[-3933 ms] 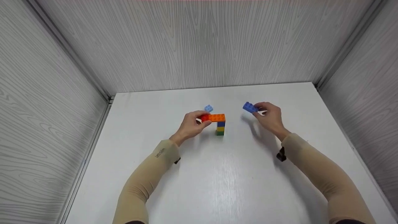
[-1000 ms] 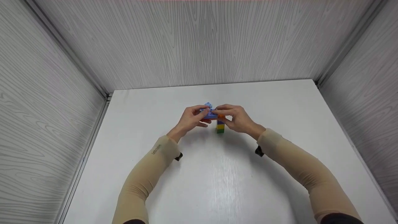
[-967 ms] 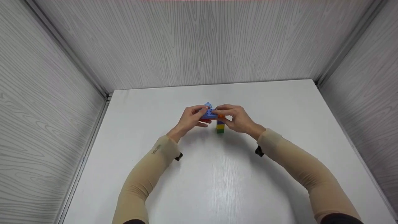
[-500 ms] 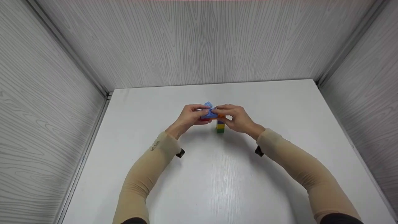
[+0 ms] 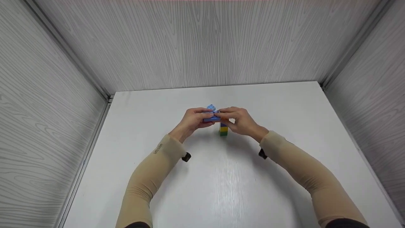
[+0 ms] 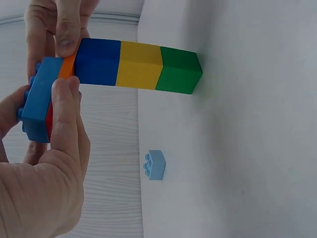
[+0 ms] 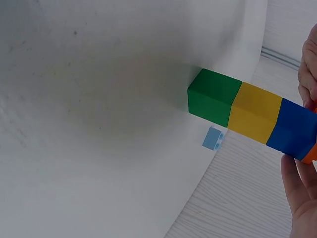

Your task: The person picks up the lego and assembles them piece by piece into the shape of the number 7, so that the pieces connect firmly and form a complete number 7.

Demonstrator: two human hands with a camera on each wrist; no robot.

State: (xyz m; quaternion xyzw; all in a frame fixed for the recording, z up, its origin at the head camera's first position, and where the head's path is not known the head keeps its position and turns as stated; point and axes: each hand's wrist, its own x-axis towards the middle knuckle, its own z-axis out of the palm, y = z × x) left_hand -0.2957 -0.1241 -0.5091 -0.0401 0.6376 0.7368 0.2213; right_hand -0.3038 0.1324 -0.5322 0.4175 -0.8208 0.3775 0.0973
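A toy-brick tower stands upright on the table, green (image 7: pixel 214 96) at the bottom, then yellow (image 6: pixel 139 65), then dark blue (image 6: pixel 98 62). An orange brick (image 6: pixel 68 67) tops it, with red (image 6: pixel 49 123) jutting out to the left. Over these sits a blue brick (image 6: pixel 40 99), studs up. My left hand (image 5: pixel 191 120) grips the blue brick's left end, fingers wrapping under the red. My right hand (image 5: pixel 240 120) pinches the orange end, its thumb on the near side and its fingertips reaching the blue brick's top. Fingers hide much of the join.
A small light-blue brick (image 6: pixel 156 165) lies on the white table (image 5: pixel 218 183) behind the tower and to its left. Wood-grain panels (image 5: pixel 202 44) enclose the back and both sides.
Since the oldest frame, my right hand has moved left and the blue brick now lies over the red and orange bricks. Lately my left fingers have closed in underneath; the right hand barely moved.
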